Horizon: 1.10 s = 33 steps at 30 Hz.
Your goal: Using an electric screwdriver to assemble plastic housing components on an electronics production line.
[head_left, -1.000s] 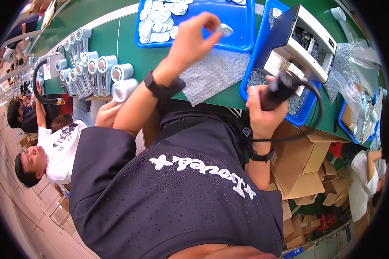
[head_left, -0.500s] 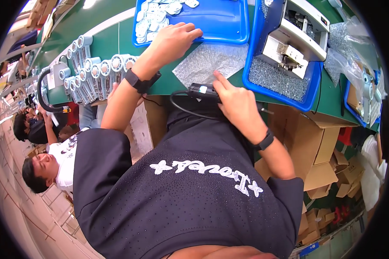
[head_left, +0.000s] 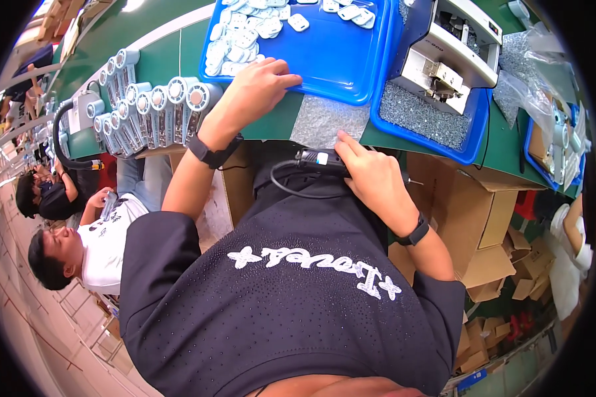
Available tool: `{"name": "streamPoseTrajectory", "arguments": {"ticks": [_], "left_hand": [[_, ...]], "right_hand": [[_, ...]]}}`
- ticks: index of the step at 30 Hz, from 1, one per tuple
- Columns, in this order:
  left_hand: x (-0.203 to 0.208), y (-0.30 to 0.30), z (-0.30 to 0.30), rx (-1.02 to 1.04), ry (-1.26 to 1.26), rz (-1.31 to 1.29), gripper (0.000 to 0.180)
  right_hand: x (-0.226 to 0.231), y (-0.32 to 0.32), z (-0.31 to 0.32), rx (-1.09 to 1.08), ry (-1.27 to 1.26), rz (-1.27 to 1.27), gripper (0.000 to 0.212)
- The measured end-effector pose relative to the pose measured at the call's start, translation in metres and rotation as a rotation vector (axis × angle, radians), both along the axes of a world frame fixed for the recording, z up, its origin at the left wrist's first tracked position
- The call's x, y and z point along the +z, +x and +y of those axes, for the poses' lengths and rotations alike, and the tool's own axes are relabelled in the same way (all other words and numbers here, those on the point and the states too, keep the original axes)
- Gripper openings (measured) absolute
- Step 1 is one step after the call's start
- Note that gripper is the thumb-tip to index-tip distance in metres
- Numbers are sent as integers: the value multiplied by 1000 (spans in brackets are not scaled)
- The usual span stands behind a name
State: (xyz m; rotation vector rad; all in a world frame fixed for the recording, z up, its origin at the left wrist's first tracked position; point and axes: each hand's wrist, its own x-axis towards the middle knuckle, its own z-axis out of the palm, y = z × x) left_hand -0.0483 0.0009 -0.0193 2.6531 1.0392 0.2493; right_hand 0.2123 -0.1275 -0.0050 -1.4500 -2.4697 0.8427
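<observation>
The left hand point(head_left: 261, 83) lies at about eleven o'clock from the middle of the view, palm down on the near rim of the big blue tray point(head_left: 331, 56), fingers spread flat and its grip released — nothing is held in it. Just beyond the fingertips, toward twelve o'clock, a heap of small white plastic parts point(head_left: 245, 36) fills the tray's far left corner. The right hand point(head_left: 371, 175) sits close to the centre, slightly toward one o'clock, below the edge of the green worktop point(head_left: 159, 59); its grip is clenched around a black corded power tool point(head_left: 321, 159) whose body sticks out to nine o'clock of the knuckles, the cable looping down against the dark shirt. Between the two hands a sheet of bubble wrap point(head_left: 328, 122) rests on the worktop's edge, touching the tray. At two o'clock a second blue tray point(head_left: 444, 132) holds a bed of small screws and a white box-shaped machine point(head_left: 450, 49). At ten o'clock a row of grey cylindrical devices point(head_left: 152, 109) stands side by side on the worktop. Stacked cardboard boxes point(head_left: 483, 205) sit at four o'clock — beneath the worktop.
</observation>
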Motion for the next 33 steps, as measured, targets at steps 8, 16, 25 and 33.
{"name": "streamPoseTrajectory", "arguments": {"ticks": [8, 16, 25, 33], "left_hand": [[-17, -11, -3, 86, -88, -204, 31], [-11, -14, -60, 472, 257, -425, 38], [-21, -97, -125, 1345, 332, 20, 51], [12, -114, -125, 803, 73, -695, 56]], "right_hand": [[8, 36, 31, 32, 107, 160, 52], [78, -24, 76, -463, -313, 824, 45], [-10, -99, 241, -276, 179, -234, 55], [-17, -95, 233, -251, 263, -61, 49]]}}
